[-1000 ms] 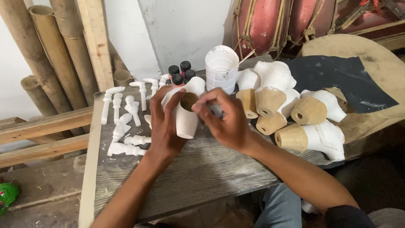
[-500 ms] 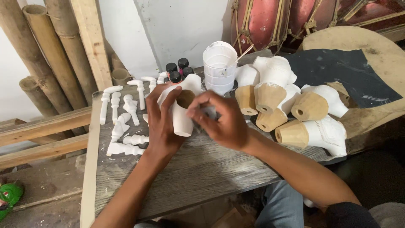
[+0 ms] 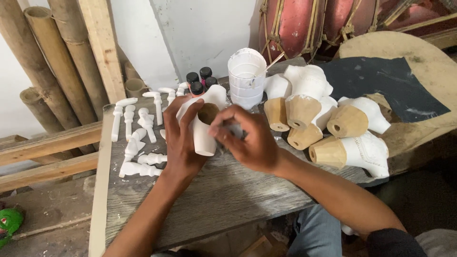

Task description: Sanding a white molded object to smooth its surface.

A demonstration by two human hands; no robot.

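My left hand (image 3: 182, 139) is wrapped around a white-painted hollow wooden figure (image 3: 205, 138), holding it just above the grey plank table (image 3: 223, 195). Its bare brown opening (image 3: 208, 113) faces up toward me. My right hand (image 3: 250, 140) is pressed against the figure's right side beside that opening, its fingers pinched on a small grey scrap (image 3: 232, 132) that is mostly hidden by the fingers.
Several white carved figures with bare wooden bases (image 3: 328, 121) lie to the right. A white plastic cup (image 3: 246, 78) and small black-capped bottles (image 3: 200, 82) stand behind. Small white turned pieces (image 3: 138, 140) lie at left. A dark sheet (image 3: 381, 81), bamboo poles (image 3: 43, 62) and red drums (image 3: 304, 28) surround the table.
Both hands and the white figure stayed in about the same place. My right hand's fingers shifted a little along the figure near its opening.
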